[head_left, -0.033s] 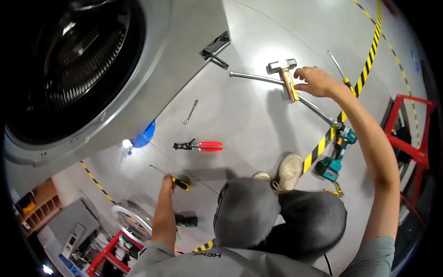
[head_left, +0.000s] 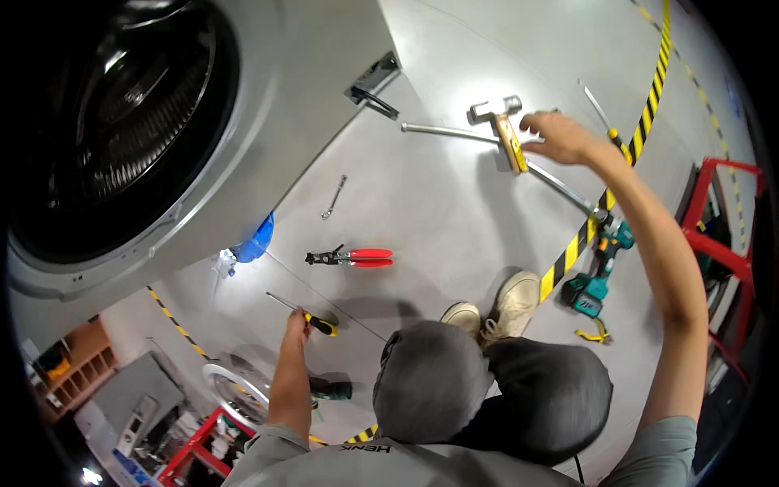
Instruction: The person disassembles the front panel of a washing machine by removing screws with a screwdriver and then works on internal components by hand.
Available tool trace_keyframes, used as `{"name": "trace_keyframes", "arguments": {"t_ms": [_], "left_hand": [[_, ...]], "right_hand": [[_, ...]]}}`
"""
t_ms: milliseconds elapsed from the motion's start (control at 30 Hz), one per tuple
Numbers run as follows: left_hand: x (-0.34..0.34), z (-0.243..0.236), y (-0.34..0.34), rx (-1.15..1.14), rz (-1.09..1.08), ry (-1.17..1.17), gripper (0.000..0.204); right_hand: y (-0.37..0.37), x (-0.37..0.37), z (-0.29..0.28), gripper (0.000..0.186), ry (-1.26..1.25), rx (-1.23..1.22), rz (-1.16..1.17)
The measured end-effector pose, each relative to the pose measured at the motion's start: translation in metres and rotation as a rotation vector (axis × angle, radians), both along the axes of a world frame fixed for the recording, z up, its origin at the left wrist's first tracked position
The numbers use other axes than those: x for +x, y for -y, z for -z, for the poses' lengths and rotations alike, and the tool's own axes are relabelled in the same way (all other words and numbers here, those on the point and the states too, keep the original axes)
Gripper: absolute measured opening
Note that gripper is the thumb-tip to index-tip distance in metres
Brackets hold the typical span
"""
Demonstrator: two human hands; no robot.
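Left fingers (head_left: 300,321) grip a screwdriver (head_left: 324,326), lower left; right fingers (head_left: 542,122) gape, seemingly empty, by the hammer (head_left: 506,135) a bar (head_left: 446,131) likely props.

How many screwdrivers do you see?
2: one screwdriver in the left hand, a second screwdriver by the striped tape, past the right hand. Others might be hidden.

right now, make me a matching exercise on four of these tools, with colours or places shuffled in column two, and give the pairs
Column one
1 pliers
2 drill
3 hammer
4 left screwdriver

Column two
A teal and black
B black-and-yellow-handled
C nearest the right hand
D red-handled

Pairs: 1-D, 2-A, 3-C, 4-B
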State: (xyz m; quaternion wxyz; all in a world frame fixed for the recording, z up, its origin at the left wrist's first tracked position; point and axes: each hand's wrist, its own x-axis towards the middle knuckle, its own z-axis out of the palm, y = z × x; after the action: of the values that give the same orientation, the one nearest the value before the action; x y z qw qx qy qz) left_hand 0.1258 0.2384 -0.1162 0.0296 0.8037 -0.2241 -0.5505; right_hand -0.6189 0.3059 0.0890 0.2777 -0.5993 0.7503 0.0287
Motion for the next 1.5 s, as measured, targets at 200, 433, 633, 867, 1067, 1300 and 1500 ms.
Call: {"name": "trace_keyframes", "arguments": {"t_ms": [200, 433, 633, 867, 1067, 1300, 1500], "left_hand": [[-0.012, -0.011, 0.025, 0.184, 0.126, 0.172, 0.034], [-0.077, -0.023, 0.044, -0.322, 0.58, 0.478, 0.034], [-0.24, -0.056, 0.056, -0.6, 1.149, 0.516, 0.045], [-0.297, -0.017, 0.095, -0.728, 1.229, 0.521, 0.045], [-0.309, -0.014, 0.093, -0.666, 1.143, 0.453, 0.04], [-0.306, -0.008, 0.09, -0.69, 1.16, 0.505, 0.041], [-0.308, -0.009, 0.09, -0.717, 1.172, 0.511, 0.041]], "right_hand": [[-0.047, -0.03, 0.09, 0.032, 0.216, -0.198, 0.381], [-0.033, 0.045, 0.142, 0.021, 0.54, -0.45, 0.581], [0.012, 0.077, 0.132, 0.022, 0.681, -0.52, 0.567], [0.121, 0.102, 0.145, 0.03, 0.826, -0.493, 0.4], [0.235, 0.125, 0.169, 0.046, 1.409, -0.431, 0.877], [0.3, 0.131, 0.189, 0.03, 1.519, -0.432, 0.956], [0.292, 0.134, 0.191, 0.021, 1.492, -0.417, 0.964]]}}
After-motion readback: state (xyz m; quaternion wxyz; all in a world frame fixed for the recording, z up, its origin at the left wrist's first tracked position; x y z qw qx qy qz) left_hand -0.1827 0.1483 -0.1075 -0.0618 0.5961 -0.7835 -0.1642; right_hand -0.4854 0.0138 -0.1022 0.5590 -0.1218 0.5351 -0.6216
